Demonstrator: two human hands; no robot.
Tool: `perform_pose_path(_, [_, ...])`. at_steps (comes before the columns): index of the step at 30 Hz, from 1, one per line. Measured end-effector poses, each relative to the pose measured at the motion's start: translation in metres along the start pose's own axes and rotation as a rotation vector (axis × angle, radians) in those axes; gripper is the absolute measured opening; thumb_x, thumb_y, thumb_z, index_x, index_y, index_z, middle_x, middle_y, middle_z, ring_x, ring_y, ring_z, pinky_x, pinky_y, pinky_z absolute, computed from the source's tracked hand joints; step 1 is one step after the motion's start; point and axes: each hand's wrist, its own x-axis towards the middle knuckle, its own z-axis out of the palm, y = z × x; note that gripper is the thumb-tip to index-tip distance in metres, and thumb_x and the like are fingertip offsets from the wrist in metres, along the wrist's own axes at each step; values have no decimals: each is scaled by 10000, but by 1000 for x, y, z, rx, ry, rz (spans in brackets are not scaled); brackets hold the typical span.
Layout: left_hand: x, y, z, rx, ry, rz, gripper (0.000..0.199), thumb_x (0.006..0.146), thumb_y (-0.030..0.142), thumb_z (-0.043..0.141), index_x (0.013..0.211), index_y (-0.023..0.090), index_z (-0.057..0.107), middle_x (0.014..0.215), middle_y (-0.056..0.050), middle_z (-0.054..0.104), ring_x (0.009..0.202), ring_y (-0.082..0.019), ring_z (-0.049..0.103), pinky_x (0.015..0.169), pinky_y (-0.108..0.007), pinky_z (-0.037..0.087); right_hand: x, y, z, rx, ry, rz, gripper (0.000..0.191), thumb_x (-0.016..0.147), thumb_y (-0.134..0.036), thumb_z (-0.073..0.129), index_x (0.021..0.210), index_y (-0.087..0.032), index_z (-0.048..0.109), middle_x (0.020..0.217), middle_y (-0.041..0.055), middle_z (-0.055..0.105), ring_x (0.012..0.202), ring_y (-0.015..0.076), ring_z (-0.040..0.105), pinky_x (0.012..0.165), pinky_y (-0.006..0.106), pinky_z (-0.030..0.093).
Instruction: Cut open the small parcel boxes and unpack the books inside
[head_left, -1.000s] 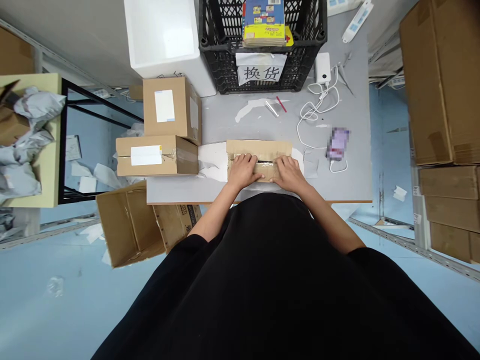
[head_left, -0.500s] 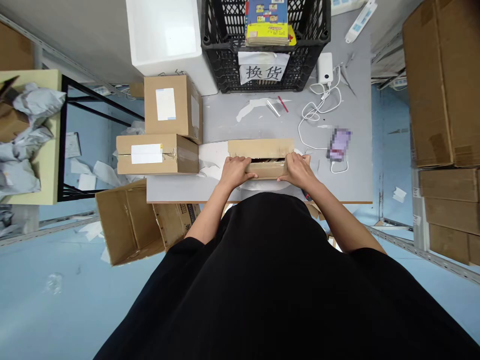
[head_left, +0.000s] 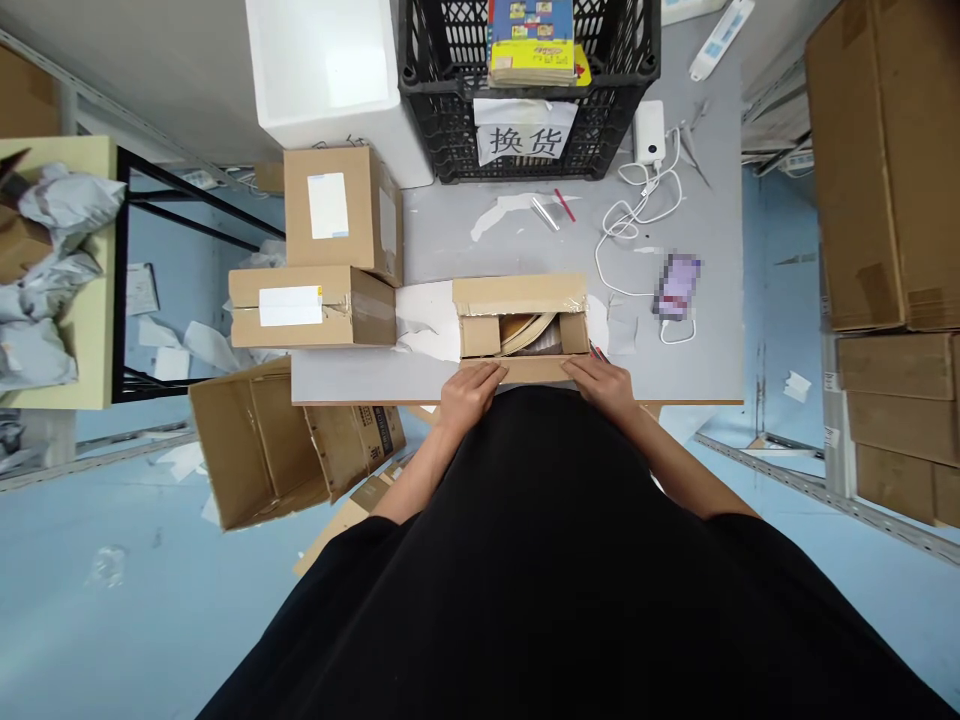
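From my head view, the open cardboard box (head_left: pixel 521 330) sits at the near edge of the grey desk (head_left: pixel 660 370), just below the middle of the frame, on a sheet of white paper (head_left: pixel 427 320). Its top flaps are folded out, and something pale and curved (head_left: pixel 525 332) lies inside, though I cannot tell what it is. My left grip (head_left: pixel 469 393) and right grip (head_left: pixel 596 388) both lie spread on the near flap (head_left: pixel 521 369), one at each side, neither pinching anything. A small red item (head_left: pixel 598 352) sits just beyond my right grip.

Two taped boxes (head_left: pixel 341 220) (head_left: pixel 311 307) stand left of the open one. At top centre, a black crate (head_left: pixel 442 130) holds books (head_left: pixel 532 45) and bears a paper sign (head_left: pixel 525 130). To the right lie a power bank (head_left: pixel 649 133), a white cable (head_left: pixel 622 225) and a blurred phone (head_left: pixel 677 287). Stacked cartons (head_left: pixel 877 170) fill the right edge, and a loose carton (head_left: pixel 255 445) sits lower left.
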Motion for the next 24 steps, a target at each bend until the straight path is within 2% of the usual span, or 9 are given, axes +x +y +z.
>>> perform_pose_path(4, [-16, -9, 26, 4, -28, 33, 470, 1029, 271, 318, 1400, 310, 604, 1444, -45, 600, 1393, -218, 521, 1166, -447, 450, -10, 11, 12, 79, -28, -44, 369, 1004, -230, 411, 1137, -287, 751, 1311, 46, 692, 1273, 214, 611, 1115, 408, 472])
perform_pose_path(8, [-21, -25, 52, 75, -25, 136, 519, 1025, 217, 305, 1513, 265, 475, 1559, -65, 458, 1488, -212, 380, 1226, -452, 364, -14, 28, 32, -36, -2, -160, 389, 1001, -182, 432, 1281, -263, 689, 1406, 84, 630, 1347, 236, 553, 1141, 471, 446])
perform_pose_path(11, [-21, -40, 74, 140, -18, 190, 527, 1025, 240, 348, 1545, 213, 424, 1569, -103, 436, 1499, -218, 354, 1247, -428, 318, -18, 44, 50, -142, 19, -252, 416, 998, -164, 460, 1359, -264, 640, 1413, 89, 625, 1345, 244, 555, 1135, 474, 455])
perform_pose_path(15, [-19, -55, 97, 184, -48, 201, 546, 1016, 254, 383, 1560, 210, 391, 1562, -108, 439, 1491, -213, 372, 1253, -403, 283, -23, 61, 66, -179, 13, -296, 464, 1011, -160, 444, 1439, -289, 571, 1434, 63, 610, 1347, 230, 556, 1157, 455, 448])
perform_pose_path(20, [-14, -61, 102, 158, -66, 185, 529, 1016, 279, 389, 1540, 218, 429, 1542, -111, 472, 1473, -222, 410, 1240, -403, 288, -22, 64, 68, -145, -27, -242, 463, 1028, -182, 399, 1445, -297, 566, 1442, 57, 602, 1350, 230, 555, 1174, 469, 433])
perform_pose_path(24, [-18, -49, 85, 95, -6, 227, 487, 1010, 282, 409, 1474, 199, 531, 1494, -127, 548, 1443, -241, 461, 1207, -414, 331, -26, 51, 62, -114, -49, -214, 415, 1023, -347, 460, 1398, -261, 614, 1429, 95, 610, 1352, 272, 546, 1172, 502, 422])
